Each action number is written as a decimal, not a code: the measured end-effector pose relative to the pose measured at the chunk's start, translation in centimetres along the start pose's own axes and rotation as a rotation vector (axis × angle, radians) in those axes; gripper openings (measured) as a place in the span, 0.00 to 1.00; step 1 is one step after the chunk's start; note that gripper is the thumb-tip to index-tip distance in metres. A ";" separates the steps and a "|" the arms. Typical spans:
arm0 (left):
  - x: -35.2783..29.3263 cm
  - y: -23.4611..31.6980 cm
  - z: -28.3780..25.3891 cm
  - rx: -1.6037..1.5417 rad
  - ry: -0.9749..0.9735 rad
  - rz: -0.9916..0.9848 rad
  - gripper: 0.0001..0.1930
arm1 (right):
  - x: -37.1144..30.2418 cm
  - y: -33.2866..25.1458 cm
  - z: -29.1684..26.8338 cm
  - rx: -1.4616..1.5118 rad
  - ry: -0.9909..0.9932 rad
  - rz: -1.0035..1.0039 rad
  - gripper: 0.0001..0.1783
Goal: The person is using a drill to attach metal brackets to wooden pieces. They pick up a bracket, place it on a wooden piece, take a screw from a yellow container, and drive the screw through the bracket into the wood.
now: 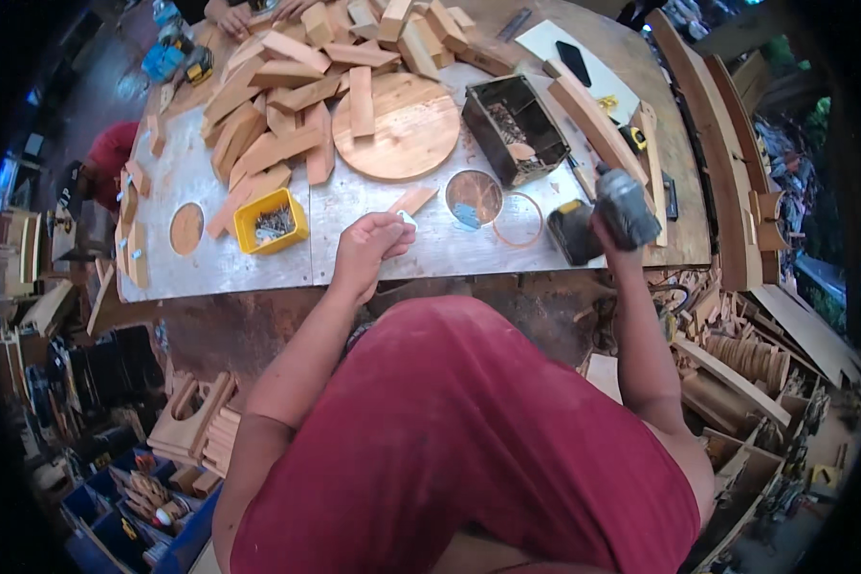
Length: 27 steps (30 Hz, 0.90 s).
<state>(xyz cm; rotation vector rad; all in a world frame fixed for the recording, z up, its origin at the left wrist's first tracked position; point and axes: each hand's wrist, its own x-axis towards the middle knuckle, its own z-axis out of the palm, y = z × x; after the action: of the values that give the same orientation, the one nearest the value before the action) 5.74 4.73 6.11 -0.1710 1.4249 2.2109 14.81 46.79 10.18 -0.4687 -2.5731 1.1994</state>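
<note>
My left hand is over the near edge of the worktable, thumb and fingers pinched on a small pale piece whose kind I cannot make out. Just beyond it lies a short wooden block. My right hand grips a cordless drill with a black and yellow battery, above the table's right part. Between the hands, several small pale-blue pieces lie by a dark round mark. A yellow bin of small metal parts stands to the left of my left hand.
A heap of angled wooden blocks covers the far left, beside a round wooden board. A dark metal box holds screws. Behind the drill are a long wooden strip and a phone. Another person's hand rests at the far edge.
</note>
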 end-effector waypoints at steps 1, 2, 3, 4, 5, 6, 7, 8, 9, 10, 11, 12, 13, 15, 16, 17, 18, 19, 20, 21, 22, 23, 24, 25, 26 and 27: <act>0.1 -0.2 0.3 -0.046 0.017 -0.017 0.09 | -1.7 -2.0 -0.5 -0.085 -0.112 -0.185 0.24; 0.3 -0.4 0.7 -0.084 0.049 -0.048 0.09 | -3.5 -4.0 -0.6 -0.179 -0.159 -0.298 0.24; 0.5 -0.7 1.1 -0.117 0.050 -0.089 0.09 | -4.3 -5.8 0.1 -0.178 -0.225 -0.390 0.25; 0.7 -0.9 1.5 -0.188 0.052 -0.116 0.09 | -4.7 -7.6 0.4 -0.143 -0.363 -0.445 0.27; 1.0 -1.1 1.7 -0.258 0.064 -0.136 0.08 | -5.9 -9.2 1.8 -0.073 -0.435 -0.286 0.27; 1.2 -1.2 1.8 -0.342 0.055 -0.141 0.07 | -6.2 -10.6 2.9 0.032 -0.495 -0.270 0.25; 1.3 -1.2 1.7 -0.393 0.045 -0.148 0.07 | -6.4 -11.9 3.6 -0.057 -0.532 -0.370 0.24; 1.4 -1.1 1.6 -0.459 0.010 -0.136 0.07 | -6.3 -12.9 4.2 -0.142 -0.568 -0.478 0.23; 1.5 -0.9 1.4 -0.520 -0.003 -0.125 0.07 | -6.3 -13.7 4.8 -0.149 -0.573 -0.489 0.23; 1.5 -0.9 1.2 -0.569 -0.041 -0.117 0.07 | -6.4 -14.4 5.2 -0.153 -0.578 -0.498 0.23; 1.4 -0.8 1.0 -0.612 -0.059 -0.115 0.07 | -6.5 -14.9 5.5 -0.158 -0.581 -0.504 0.23; 1.4 -0.8 0.9 -0.660 -0.086 -0.114 0.06 | -6.5 -15.3 5.6 -0.173 -0.591 -0.460 0.22; 1.4 -0.8 0.8 -0.663 -0.086 -0.115 0.06 | -6.6 -15.6 5.6 -0.190 -0.598 -0.412 0.22; 1.3 -0.8 0.7 -0.683 -0.107 -0.111 0.06 | -6.8 -16.0 5.5 -0.211 -0.609 -0.373 0.23; 1.3 -0.9 0.7 -0.680 -0.098 -0.118 0.06 | -6.8 -16.1 5.6 -0.213 -0.616 -0.384 0.23; 1.2 -0.9 0.7 -0.683 -0.098 -0.116 0.06 | -6.7 -16.2 5.7 -0.220 -0.625 -0.379 0.23; 1.2 -1.0 0.6 -0.691 -0.087 -0.115 0.07 | -6.7 -16.2 5.8 -0.206 -0.621 -0.400 0.23; 1.1 -1.0 0.5 -0.677 -0.099 -0.109 0.07 | -6.7 -16.3 5.9 -0.197 -0.620 -0.406 0.23; 1.1 -0.9 0.3 -0.668 -0.102 -0.103 0.07 | -6.7 -16.3 6.1 -0.188 -0.620 -0.414 0.23; 1.0 -0.9 0.2 -0.667 -0.108 -0.095 0.07 | -6.7 -16.4 6.2 -0.165 -0.608 -0.400 0.23; 0.9 -0.9 0.0 -0.634 -0.102 -0.095 0.07 | -6.8 -16.5 6.3 -0.141 -0.596 -0.387 0.23; 0.8 -0.8 -0.1 -0.610 -0.100 -0.092 0.07 | -6.7 -16.5 6.3 -0.116 -0.585 -0.373 0.23; 0.8 -0.8 -0.1 -0.586 -0.099 -0.091 0.07 | -6.7 -16.6 6.3 -0.110 -0.596 -0.338 0.23; 0.7 -0.7 -0.1 -0.587 -0.093 -0.099 0.07 | -6.6 -16.6 6.3 -0.104 -0.607 -0.303 0.23; 0.6 -0.8 0.0 -0.589 -0.085 -0.108 0.07 | -6.5 -16.7 6.3 -0.109 -0.625 -0.241 0.24; 0.5 -0.8 0.1 -0.601 -0.082 -0.108 0.06 | -6.4 -16.7 6.3 -0.089 -0.643 -0.269 0.25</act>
<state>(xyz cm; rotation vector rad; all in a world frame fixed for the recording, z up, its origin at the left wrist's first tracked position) 5.68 5.28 5.28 -0.3449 0.6558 2.4563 15.40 29.82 18.59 0.3019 -3.0848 1.2927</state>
